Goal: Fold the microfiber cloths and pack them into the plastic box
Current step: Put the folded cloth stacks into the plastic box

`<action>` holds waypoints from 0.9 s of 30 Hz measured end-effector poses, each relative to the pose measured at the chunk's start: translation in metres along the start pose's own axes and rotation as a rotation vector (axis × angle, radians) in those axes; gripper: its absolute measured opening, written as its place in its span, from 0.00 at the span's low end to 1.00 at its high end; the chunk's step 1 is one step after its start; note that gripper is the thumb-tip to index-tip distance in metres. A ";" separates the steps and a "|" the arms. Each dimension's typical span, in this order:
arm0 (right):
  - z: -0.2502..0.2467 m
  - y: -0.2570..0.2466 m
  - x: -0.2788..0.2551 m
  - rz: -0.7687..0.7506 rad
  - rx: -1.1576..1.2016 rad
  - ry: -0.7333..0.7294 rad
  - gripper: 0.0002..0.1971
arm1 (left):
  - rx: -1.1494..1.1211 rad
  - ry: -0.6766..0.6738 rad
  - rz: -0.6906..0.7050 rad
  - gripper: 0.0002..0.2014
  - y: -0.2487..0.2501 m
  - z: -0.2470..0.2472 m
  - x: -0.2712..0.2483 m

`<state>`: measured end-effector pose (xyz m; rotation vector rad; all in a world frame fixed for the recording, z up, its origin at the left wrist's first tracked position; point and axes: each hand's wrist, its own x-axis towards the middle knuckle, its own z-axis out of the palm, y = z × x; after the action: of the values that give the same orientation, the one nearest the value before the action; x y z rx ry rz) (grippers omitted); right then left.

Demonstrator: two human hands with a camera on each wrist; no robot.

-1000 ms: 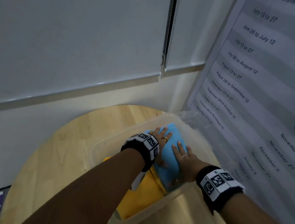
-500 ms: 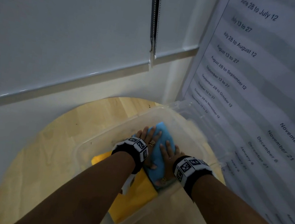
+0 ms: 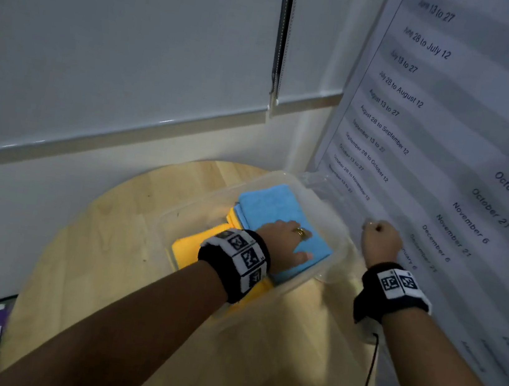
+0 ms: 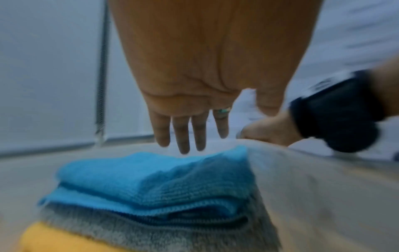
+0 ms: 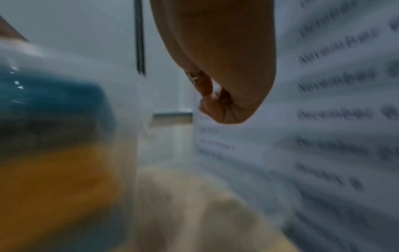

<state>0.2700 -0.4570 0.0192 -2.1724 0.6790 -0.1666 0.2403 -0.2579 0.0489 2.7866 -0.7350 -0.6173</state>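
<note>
Left hand (image 3: pixel 285 243) flat, fingers straight on the blue cloth (image 3: pixel 274 208) in the plastic box (image 3: pixel 338 229), right hand (image 3: pixel 381 238) curled in an empty fist beside the box, round wooden worktop (image 3: pixel 103 237).

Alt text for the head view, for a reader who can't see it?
A person's left hand rests flat on a folded blue cloth atop yellow cloths in a clear plastic box on a round wooden table; the right hand, curled, is outside it.
</note>
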 end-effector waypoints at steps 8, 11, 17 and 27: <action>0.011 0.076 -0.032 0.024 -0.999 -0.759 0.60 | 0.282 -0.306 -0.034 0.46 0.013 0.033 -0.019; 0.028 0.078 -0.031 0.049 -0.953 -0.780 0.65 | 0.284 -0.312 -0.051 0.47 0.000 0.048 -0.017; 0.055 0.094 -0.019 0.178 -0.585 -0.680 0.51 | 0.282 -0.350 -0.108 0.43 -0.016 0.047 -0.033; 0.054 0.055 -0.003 0.385 0.569 -0.117 0.22 | 0.112 -0.312 -0.158 0.35 -0.053 0.029 -0.075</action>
<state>0.2629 -0.4461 -0.0565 -1.4704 0.8486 -0.0213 0.1910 -0.1762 0.0339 2.9051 -0.6234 -1.0916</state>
